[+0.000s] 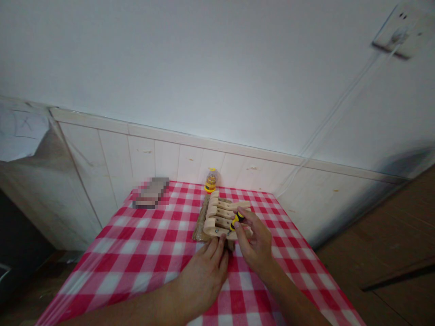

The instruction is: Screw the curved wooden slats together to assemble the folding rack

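A pale wooden rack with several curved hooks [222, 213] lies on a brown board [201, 225] on the red and white checked tablecloth [136, 253]. My right hand [255, 240] is closed round a small black and yellow screwdriver [235, 221], whose tip rests on the rack's near end. My left hand [204, 274] lies flat on the cloth with its fingers stretched out, the fingertips touching the near edge of the rack and board.
A yellow holder of screwdriver bits [210, 181] stands at the table's far edge by the white panelled wall [152, 154]. A blurred grey object [150, 192] lies at the far left of the table. A wall socket with a cable [401, 31] sits at the upper right.
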Tool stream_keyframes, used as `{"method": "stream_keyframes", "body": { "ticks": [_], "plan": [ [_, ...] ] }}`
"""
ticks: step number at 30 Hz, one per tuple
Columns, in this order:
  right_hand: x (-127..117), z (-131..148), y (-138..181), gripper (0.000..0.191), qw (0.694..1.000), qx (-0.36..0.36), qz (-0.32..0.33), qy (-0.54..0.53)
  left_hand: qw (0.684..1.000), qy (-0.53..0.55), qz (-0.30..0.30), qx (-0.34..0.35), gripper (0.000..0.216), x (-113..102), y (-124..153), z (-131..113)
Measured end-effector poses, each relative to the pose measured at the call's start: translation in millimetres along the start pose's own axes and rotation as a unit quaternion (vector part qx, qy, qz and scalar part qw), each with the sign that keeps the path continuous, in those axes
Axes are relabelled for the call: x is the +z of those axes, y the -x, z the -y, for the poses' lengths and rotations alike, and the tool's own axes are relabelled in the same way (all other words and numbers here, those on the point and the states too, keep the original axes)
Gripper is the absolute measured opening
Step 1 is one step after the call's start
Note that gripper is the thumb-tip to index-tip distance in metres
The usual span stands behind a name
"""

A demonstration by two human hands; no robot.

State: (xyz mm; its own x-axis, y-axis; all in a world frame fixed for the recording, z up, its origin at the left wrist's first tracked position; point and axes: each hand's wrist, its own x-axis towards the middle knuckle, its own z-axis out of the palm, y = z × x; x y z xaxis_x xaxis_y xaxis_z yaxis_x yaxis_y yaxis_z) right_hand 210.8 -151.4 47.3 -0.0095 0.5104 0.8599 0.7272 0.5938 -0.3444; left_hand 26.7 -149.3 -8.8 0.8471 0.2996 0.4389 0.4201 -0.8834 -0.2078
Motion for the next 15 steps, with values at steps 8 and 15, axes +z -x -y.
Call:
{"method": "stream_keyframes", "body": {
  "ticks": [8, 15],
  "plan": [
    [-1.3, 0.9, -3.3, 0.042, 0.999, -0.004, -0.01, 0.035, 1.0, 0.013, -0.012, -0.024, 0.041, 0.6, 0.6, -1.8],
    [-0.2, 2.6, -6.4, 0.04, 0.999, -0.015, -0.019, 0.033, 1.0, 0.011, -0.005, -0.014, 0.042, 2.2, 0.5, -1.3]
  ]
}}
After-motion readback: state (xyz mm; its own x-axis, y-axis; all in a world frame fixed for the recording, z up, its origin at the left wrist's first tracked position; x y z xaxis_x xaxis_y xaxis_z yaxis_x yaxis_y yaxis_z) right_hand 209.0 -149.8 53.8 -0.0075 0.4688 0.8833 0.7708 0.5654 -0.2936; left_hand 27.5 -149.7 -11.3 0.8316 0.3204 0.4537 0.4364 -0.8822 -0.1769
